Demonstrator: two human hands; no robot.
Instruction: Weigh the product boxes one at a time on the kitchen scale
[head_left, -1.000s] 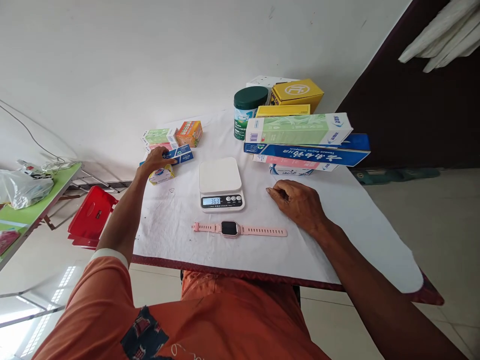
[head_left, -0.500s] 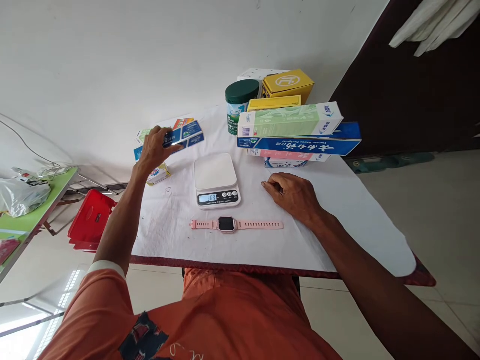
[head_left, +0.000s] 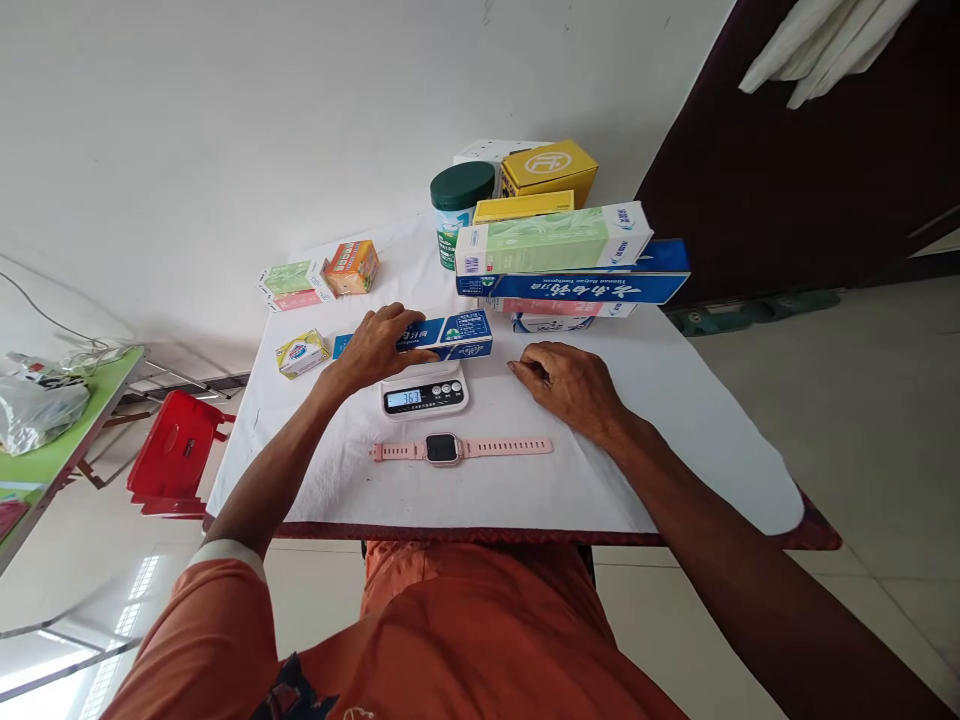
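Note:
My left hand (head_left: 381, 345) grips a long blue toothpaste box (head_left: 466, 334) from above. The box lies level across the white digital scale (head_left: 426, 397), hiding most of its weighing plate; whether it touches the plate I cannot tell. Dark digits on the lit display read 363. My right hand (head_left: 568, 385) rests on the white cloth to the right of the scale, fingers curled, and what they hold, if anything, is hidden. In front of the scale a pink smartwatch (head_left: 442, 449) lies with its strap stretched out flat.
At the right back stand a green-lidded tub (head_left: 459, 205), a yellow carton (head_left: 551, 172) and stacked toothpaste boxes (head_left: 555, 240). Leftward sit a small yellow-and-white box (head_left: 302, 353), an orange box (head_left: 352, 267) and a green-and-pink box (head_left: 294, 282). A red chair (head_left: 176, 445) is beyond the table's left edge.
My left hand has carried the blue toothpaste box rightward and toward me, from the left group to over the scale. My right hand stays on the cloth. The view has shifted slightly.

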